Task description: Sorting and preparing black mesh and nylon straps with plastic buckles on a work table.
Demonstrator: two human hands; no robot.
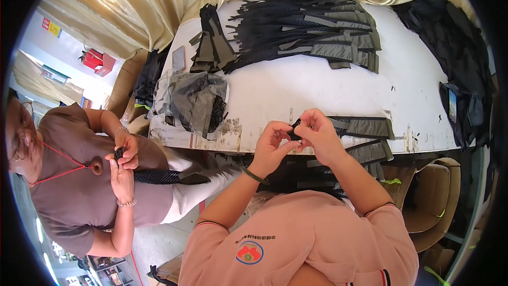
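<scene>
Both forearms rise from the lower edge and meet at the near edge of the table (317,90). The left hand (271,143) is curled, fingers bent toward the right. The right hand (317,135) is just beside it, fingertips pinched together. The left wrist wears a dark band.

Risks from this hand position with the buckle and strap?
1. Both hands, left hand and right hand, pinch a small black plastic buckle just off the edge of the white worn table; if it slips, it likely drops toward the floor.
2. The olive-green webbing strap trails over the table edge, so a tug may drag it off.
3. A second olive strap piece hangs close below and might tangle.
</scene>
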